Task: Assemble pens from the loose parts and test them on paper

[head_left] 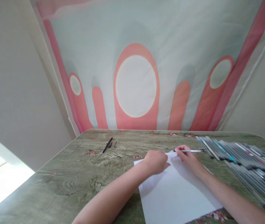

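A white sheet of paper (174, 196) lies on the table, with small dark marks along its top edge. My left hand (156, 162) is curled closed on the sheet's upper left part. Whatever its fingers may hold is hidden from view. My right hand (189, 160) rests on the upper right of the sheet, finger and thumb pinched round a slim silver pen (194, 151). The pen lies nearly level, its dark point to the left near the marks and its other end to the right.
Many clear-barrelled pens or refills (237, 152), some blue or red, lie in rows at the right. A black pen (107, 145) and small dark pieces (115, 143) lie at the back left. The wood-patterned table (76, 177) meets a pink and pale-green wall covering (137, 124).
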`<state>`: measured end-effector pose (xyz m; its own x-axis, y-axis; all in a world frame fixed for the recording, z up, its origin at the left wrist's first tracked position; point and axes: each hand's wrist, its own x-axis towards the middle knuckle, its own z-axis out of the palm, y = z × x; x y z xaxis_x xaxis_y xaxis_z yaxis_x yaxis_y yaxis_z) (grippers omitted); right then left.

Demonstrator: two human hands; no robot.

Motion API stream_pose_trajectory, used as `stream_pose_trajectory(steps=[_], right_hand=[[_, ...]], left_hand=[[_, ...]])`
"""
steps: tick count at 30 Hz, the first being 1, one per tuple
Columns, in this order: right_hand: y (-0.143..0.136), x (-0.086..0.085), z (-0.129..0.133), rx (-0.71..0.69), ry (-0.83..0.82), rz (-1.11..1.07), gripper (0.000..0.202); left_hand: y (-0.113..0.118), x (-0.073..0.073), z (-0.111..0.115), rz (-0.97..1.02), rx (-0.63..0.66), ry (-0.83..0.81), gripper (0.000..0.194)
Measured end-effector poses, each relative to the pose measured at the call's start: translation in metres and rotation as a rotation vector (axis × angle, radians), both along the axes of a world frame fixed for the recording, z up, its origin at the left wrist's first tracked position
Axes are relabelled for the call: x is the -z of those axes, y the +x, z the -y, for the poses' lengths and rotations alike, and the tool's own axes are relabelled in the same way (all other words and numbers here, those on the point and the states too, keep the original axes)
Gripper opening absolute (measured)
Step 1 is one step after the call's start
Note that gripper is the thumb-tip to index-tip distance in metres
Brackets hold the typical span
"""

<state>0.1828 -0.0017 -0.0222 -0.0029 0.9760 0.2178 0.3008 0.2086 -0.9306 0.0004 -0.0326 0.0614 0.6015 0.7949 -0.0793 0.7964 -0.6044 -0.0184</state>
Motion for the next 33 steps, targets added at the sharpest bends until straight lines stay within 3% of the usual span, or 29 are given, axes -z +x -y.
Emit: stream_pose_trajectory(steps=[4, 10, 14, 18, 24, 33], right_hand=[[-0.001, 0.0, 0.001, -0.001, -0.009, 0.013, 0.029], [-0.001, 0.004, -0.002, 0.012, -0.066, -0.086, 0.034], [-0.001, 0.004, -0.001, 0.001, -0.067, -0.127, 0.035], [-0.001, 0.003, -0.001, -0.006, -0.06, -0.137, 0.035], [-0.002, 0.002, -0.001, -0.027, -0.048, -0.146, 0.033], [-0.002, 0.004, -0.004, -0.046, -0.05, -0.201, 0.03]], left_hand=[[-0.044, -0.012, -0.034, 0.015, -0.446, 0.015, 0.022], [-0.127, -0.012, -0.071, -0.054, -0.829, 0.045, 0.028], [-0.162, -0.002, -0.081, -0.057, -0.982, 0.031, 0.03], [-0.173, 0.009, -0.086, -0.049, -1.047, 0.021, 0.031], [-0.168, 0.014, -0.09, -0.061, -1.053, 0.026, 0.03], [-0.141, 0.021, -0.09, -0.066, -0.878, 0.072, 0.027]])
